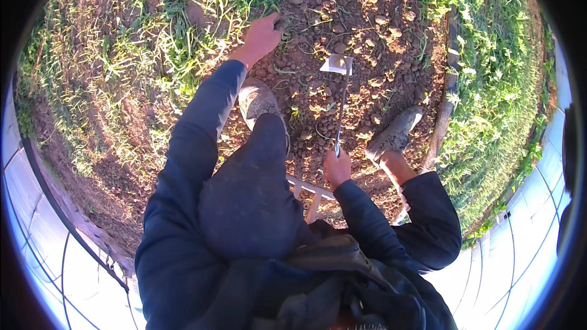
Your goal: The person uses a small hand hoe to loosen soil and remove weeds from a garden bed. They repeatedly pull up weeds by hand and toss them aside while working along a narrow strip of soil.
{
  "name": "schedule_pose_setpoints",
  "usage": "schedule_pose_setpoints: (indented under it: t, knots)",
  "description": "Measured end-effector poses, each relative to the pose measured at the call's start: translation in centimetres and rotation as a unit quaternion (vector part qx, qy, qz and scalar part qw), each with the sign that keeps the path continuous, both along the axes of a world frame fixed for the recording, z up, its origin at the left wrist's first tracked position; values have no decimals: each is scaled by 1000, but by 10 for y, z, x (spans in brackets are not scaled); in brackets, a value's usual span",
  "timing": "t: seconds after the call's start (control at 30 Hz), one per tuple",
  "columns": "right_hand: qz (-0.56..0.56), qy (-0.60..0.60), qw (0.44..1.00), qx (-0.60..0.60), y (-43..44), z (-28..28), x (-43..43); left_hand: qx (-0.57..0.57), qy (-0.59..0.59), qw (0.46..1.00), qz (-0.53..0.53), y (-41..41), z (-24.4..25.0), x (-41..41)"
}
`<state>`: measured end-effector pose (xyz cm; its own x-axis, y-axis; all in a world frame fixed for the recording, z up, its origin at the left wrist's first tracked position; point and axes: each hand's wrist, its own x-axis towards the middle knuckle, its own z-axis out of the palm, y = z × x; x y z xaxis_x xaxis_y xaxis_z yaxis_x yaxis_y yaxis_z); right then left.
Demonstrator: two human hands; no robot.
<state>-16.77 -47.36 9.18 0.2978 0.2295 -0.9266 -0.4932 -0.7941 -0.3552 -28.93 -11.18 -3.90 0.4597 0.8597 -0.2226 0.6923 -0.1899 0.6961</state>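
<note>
My right hand (pixel 337 167) is closed around the handle of a hand hoe (pixel 342 105), low between my legs. The hoe's thin curved shaft runs forward to a flat, light metal blade (pixel 337 64) at the soil. Ahead and to the left, my left hand (pixel 263 39) reaches down to the ground beside the green plants (pixel 238 4). Its fingertips are at the soil's surface, and whether they pinch anything cannot be told. Brown, cloddy soil (pixel 316 36) with scattered stems and dry leaves lies around the blade.
My shoes (pixel 259 101) stand either side of the hoe. A pale slatted frame (pixel 314 190) lies below me. Right of the soil runs a long narrow edging (pixel 447 101), with dense green plants (pixel 486 78) beyond. Grassy growth (pixel 124 55) covers the left; translucent sheeting (pixel 509 247) borders the plot.
</note>
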Motion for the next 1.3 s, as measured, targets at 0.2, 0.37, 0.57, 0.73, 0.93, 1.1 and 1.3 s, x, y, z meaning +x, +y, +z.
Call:
schedule_pose_setpoints:
  t: [0.2, 0.37, 0.57, 0.73, 0.93, 1.1, 1.3]
  knots:
    - [-20, -4, 1000, -17, -4, 3, 1, 78, 61, 988, -116, 30, -15, 56]
    - [-59, 34, 998, -12, 3, 7, 3, 134, 131, 955, -230, 49, -29, 70]
    - [-71, 52, 996, -17, 8, 16, 2, -76, 1, 997, 11, 45, 44, 61]
    - [-52, 65, 997, -9, 8, 7, 4, 62, 93, 979, -171, 7, -4, 43]
    - [-62, 66, 996, -7, 7, 9, 6, 124, 133, 951, -251, -1, -12, 56]
    - [-78, 62, 995, 3, 7, 10, 6, 39, 78, 992, -93, 2, -15, 57]
    - [-85, 80, 993, -10, 6, 8, 6, 168, 14, 984, -48, 24, 7, 84]
